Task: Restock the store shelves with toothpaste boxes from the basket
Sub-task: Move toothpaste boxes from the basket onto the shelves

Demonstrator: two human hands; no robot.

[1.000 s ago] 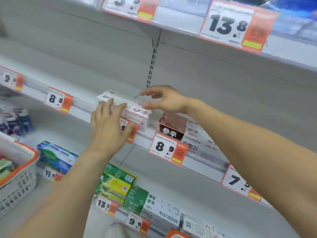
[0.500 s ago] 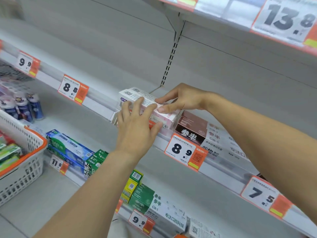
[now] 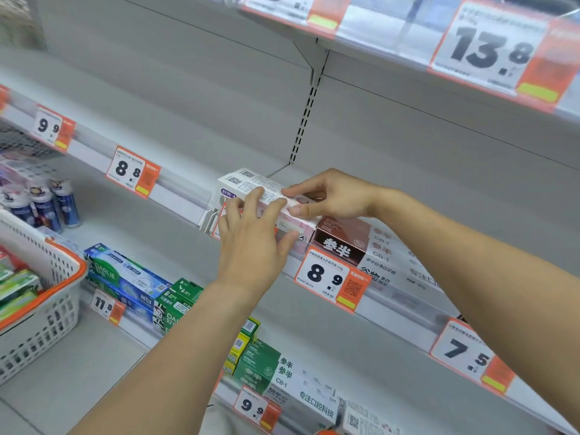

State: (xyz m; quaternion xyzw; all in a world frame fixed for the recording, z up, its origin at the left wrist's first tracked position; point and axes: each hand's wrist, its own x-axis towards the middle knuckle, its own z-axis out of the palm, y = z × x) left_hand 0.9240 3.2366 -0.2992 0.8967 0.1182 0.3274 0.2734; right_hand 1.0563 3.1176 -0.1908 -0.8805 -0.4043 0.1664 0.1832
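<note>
Now both hands (image 3: 251, 246) (image 3: 332, 196) on toothpaste box (image 3: 248, 183), mid shelf (image 3: 185, 196).

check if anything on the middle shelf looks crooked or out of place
The white-and-pink toothpaste box under both hands sits askew, angled to the shelf edge and covering a price tag, unlike the brown box beside it.

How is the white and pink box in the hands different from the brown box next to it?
The white and pink box is pale with tiny print; the brown box is dark with big white characters. The left hand and right hand touch the pale one; nobody touches the brown one. Both are long boxes lying side by side on the same shelf.
</note>
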